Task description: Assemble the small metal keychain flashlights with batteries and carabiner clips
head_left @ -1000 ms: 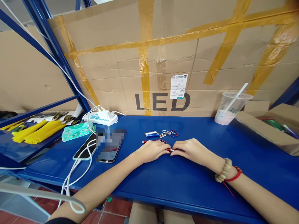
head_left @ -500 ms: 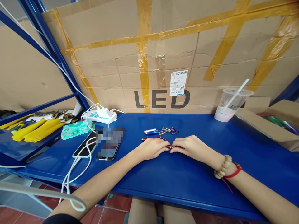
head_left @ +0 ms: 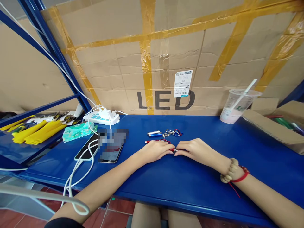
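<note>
One left hand (head_left: 155, 151), palm down near the middle of a blue counter (head_left: 152, 180), thumb and fingers pinching a slim red tube (head_left: 171, 149). Facing it, the right hand (head_left: 196, 151), thumb and forefinger pinched together at the tube's silver tip (head_left: 175, 150). Another red end (head_left: 146, 142) beyond the left knuckles; cannot tell whether part of the same piece. Just behind the hands: a silver tube (head_left: 153, 133), a blue tube (head_left: 156, 135) alongside, small round silver discs (head_left: 165, 134), a silver clip (head_left: 169, 130), and a red and blue cord (head_left: 177, 132). To the left, two phones (head_left: 116, 152) and a white power strip (head_left: 92, 118). To the right, a clear plastic cup (head_left: 234, 109) with a straw (head_left: 249, 88), beside an open cardboard box (head_left: 268, 128). Behind everything, taped cardboard (head_left: 118, 72) printed LED.
</note>
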